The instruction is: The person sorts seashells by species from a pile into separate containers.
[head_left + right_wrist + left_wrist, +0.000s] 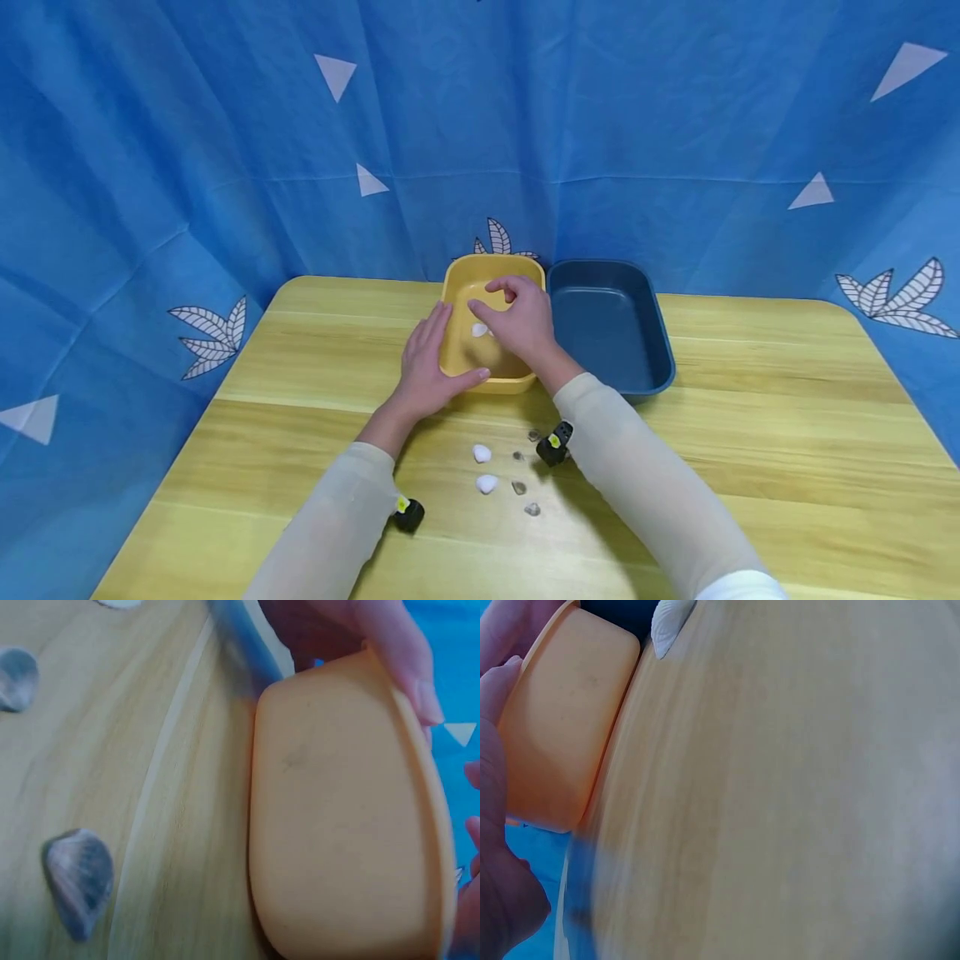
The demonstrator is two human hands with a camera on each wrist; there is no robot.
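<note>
My left hand [427,367] rests against the near left corner of a yellow tub [491,386], fingers fairly straight along its left side and thumb lying on the front rim. Over the tub's inside reaches my right hand [523,318], thumb and forefinger curved with a gap between them and nothing seen in it. Beneath it a white shell [478,330] lies on the tub floor; another beside it is mostly hidden by the hand. On the table in front are two more white shells [487,483] and several small grey-brown shells [79,883].
A dark blue tub [607,333] stands against the yellow one on its right, with bare floor showing. Both stand at the back of the wooden table [772,433], before a blue patterned curtain [660,108]. Each forearm carries a small black camera [408,517].
</note>
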